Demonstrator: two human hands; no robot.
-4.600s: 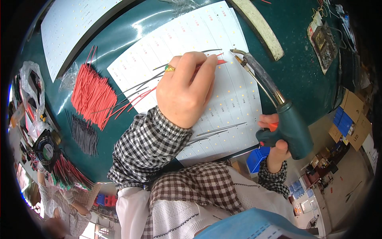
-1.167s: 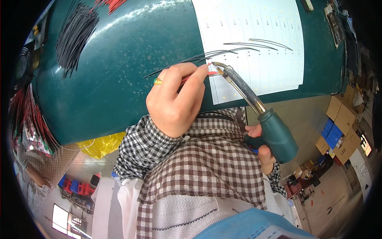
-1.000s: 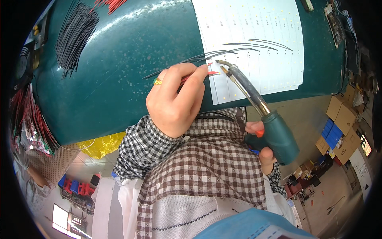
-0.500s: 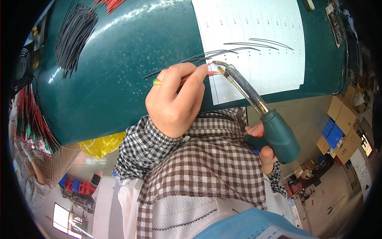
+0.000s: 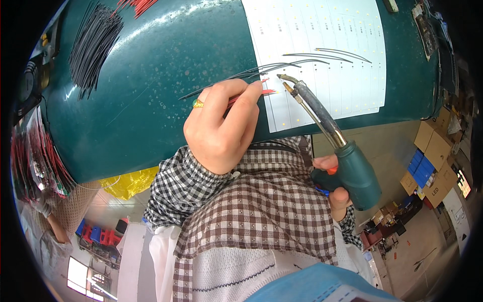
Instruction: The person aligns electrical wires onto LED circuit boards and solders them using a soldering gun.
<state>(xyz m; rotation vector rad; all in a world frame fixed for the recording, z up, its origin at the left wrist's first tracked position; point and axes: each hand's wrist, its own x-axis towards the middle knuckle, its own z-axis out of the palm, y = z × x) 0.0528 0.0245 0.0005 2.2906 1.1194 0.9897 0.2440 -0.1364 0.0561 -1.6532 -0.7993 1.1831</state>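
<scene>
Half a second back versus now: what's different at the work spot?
The right hand has shifted the green soldering gun rightward and slightly toward the body, so its tip now stands clear of the upper red wire end. Nothing was newly grasped or let go. Unchanged: the left hand pinching the red wires, the black wires and the white sheet.

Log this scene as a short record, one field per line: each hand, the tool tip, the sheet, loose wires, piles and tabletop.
Left hand: left hand pinching red wires
Right hand: right hand gripping green-handled soldering gun
Tool tip: over the sheet, apart from the red ends
Sheet: white sheet with yellow-dotted rows
Loose wires: thin black wires across it
Piles: black pile far left; red pile at top edge
Tabletop: green tabletop
</scene>
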